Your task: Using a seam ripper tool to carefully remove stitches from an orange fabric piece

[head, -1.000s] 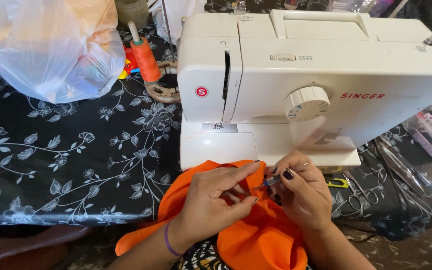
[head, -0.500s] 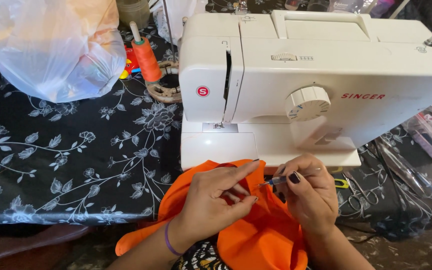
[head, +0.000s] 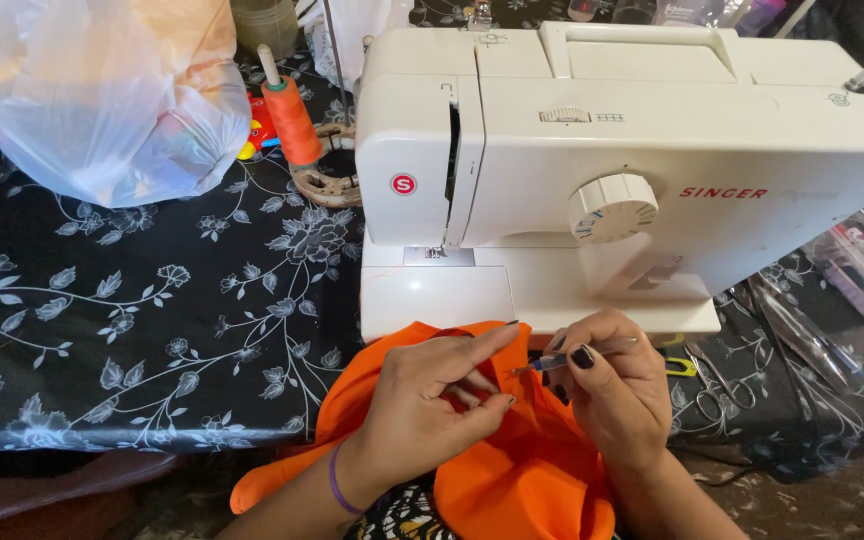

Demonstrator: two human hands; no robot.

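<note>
Orange woven fabric (head: 512, 470) lies bunched at the near edge of your surface, before the white sewing machine (head: 632, 170), your left hand (head: 422, 410) pinching its edge, your right hand (head: 607, 385) gripping a thin metal tool (head: 577, 357), work seemingly unfinished.

Matt orange cloth (head: 512, 470), glossy plastic machine (head: 652, 150)

A table under a black cloth with white flowers (head: 152, 330) carries a white sewing machine (head: 632, 170) just beyond the hands, an orange thread spool (head: 290, 118) and clear plastic bag (head: 102, 95) far left, scissors (head: 717, 395) right.
</note>
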